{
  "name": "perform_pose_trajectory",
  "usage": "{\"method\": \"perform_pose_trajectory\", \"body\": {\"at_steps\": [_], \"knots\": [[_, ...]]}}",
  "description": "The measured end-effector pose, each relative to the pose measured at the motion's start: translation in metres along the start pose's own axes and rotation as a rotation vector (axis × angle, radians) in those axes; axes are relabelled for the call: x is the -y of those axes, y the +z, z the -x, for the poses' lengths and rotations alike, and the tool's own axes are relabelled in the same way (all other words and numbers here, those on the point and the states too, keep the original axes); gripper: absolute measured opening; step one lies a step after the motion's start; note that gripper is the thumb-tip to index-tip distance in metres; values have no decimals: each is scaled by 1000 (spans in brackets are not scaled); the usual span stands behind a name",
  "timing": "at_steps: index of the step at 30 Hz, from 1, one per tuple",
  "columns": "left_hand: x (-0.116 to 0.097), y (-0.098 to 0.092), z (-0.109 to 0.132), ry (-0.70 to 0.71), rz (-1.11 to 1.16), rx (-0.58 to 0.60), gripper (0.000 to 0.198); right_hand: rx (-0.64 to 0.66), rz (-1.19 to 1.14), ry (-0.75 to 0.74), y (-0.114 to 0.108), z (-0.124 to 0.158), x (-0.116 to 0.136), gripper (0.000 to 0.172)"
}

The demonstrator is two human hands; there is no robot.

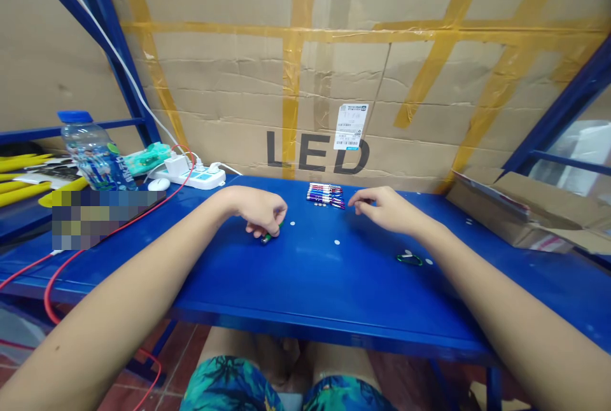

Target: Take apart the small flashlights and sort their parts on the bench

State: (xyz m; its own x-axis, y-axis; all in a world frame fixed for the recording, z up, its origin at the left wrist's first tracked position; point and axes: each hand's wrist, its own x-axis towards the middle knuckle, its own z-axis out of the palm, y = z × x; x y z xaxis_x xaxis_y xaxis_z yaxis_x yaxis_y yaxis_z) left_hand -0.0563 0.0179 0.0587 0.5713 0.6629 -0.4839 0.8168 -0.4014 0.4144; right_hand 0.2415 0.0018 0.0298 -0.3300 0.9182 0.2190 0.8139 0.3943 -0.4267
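My left hand (260, 210) rests on the blue table (305, 296), fingers curled round a small green cylindrical item (270, 236) whose end sticks out below the fingers. My right hand (384, 207) lies palm down to the right, fingers bent and pinched together near a row of small coloured cylinders (325, 195) lined up at the table's far side; what it holds, if anything, is hidden. Small white discs (337, 242) lie scattered between the hands. A green ring-shaped clip (409, 259) lies beside my right forearm.
A taped cardboard wall marked LED (317, 152) stands behind the table. At the left are a water bottle (93, 153), a white power strip (193, 175), a red cable (71, 258) and yellow tools (21, 175). An open cardboard box (520, 214) sits at the right.
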Motion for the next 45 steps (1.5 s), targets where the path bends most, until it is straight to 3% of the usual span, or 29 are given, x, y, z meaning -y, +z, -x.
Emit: {"method": "perform_pose_trajectory", "body": {"at_steps": [3,6,8,11,13,16,21,25,30,34,45], "knots": [[-8,6,-10,250,248,-225,18,23,-173,-53,8,1,8,20],[-21,19,-27,450,521,-489,23,121,-472,-92,22,4,22,26],[-29,30,-38,512,640,-543,24,190,-624,-112,33,5,31,30],[-37,43,-49,547,697,-537,16,192,-701,-132,46,5,37,22],[-38,46,-53,541,630,-561,8,159,-658,-98,49,4,36,16],[-31,38,-51,504,342,-701,12,138,-597,-47,47,3,32,12],[3,12,-42,348,-60,-887,19,88,-485,32,36,2,21,15],[12,13,-48,332,-312,-843,28,27,-210,-6,28,0,11,2],[-14,32,-73,379,-578,-779,34,26,105,-21,24,-1,12,11],[-27,39,-89,373,-640,-779,36,41,101,-10,22,0,14,10],[-26,40,-99,375,-598,-749,30,52,105,-87,23,3,9,11]]}}
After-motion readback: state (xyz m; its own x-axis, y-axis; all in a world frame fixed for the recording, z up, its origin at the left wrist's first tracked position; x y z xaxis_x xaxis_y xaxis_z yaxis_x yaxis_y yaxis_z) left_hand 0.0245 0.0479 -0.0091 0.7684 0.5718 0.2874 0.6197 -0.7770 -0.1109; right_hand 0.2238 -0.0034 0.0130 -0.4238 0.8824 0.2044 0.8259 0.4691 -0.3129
